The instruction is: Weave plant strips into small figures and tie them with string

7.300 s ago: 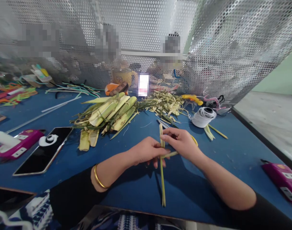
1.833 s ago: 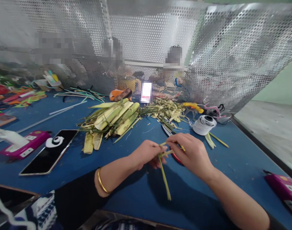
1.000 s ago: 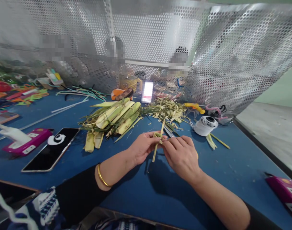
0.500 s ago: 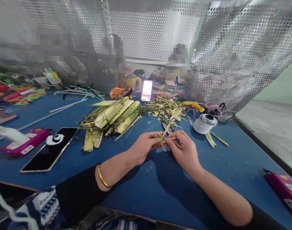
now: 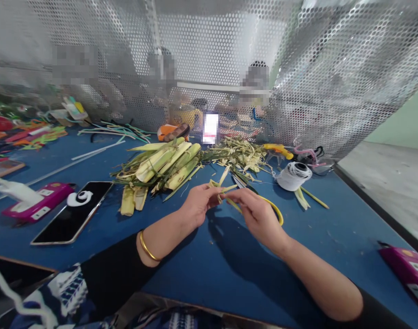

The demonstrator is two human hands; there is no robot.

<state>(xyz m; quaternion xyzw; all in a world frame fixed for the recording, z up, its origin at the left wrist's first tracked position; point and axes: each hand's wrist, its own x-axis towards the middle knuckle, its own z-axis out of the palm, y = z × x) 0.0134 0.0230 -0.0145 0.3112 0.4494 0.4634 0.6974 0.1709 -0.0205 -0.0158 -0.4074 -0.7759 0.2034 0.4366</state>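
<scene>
My left hand (image 5: pixel 198 204) pinches a small piece of crossed, folded pale-green leaf strips (image 5: pixel 224 177) between thumb and fingers. My right hand (image 5: pixel 259 217) is closed at the near side of the same piece, its fingertips on a strip; the exact grip is partly hidden. Strip ends stick out upward, rightward and down between the hands. Beneath my right hand lies a pair of scissors (image 5: pixel 276 209), yellow handle loop showing at the right and blades beyond the fingers. A heap of dry leaf scraps (image 5: pixel 239 153) sits just past the hands.
Thick husk leaves (image 5: pixel 164 167) are piled left of centre. A white string spool (image 5: pixel 293 177) stands at right. A phone (image 5: pixel 73 212) and magenta power strip (image 5: pixel 39 203) lie left; another magenta strip (image 5: pixel 406 267) lies right. A perforated screen (image 5: pixel 212 41) borders the blue table.
The leaf piece has shifted slightly left and up with my left hand. My right hand has lowered its fingers to the near side, and the scissors' yellow handle now shows.
</scene>
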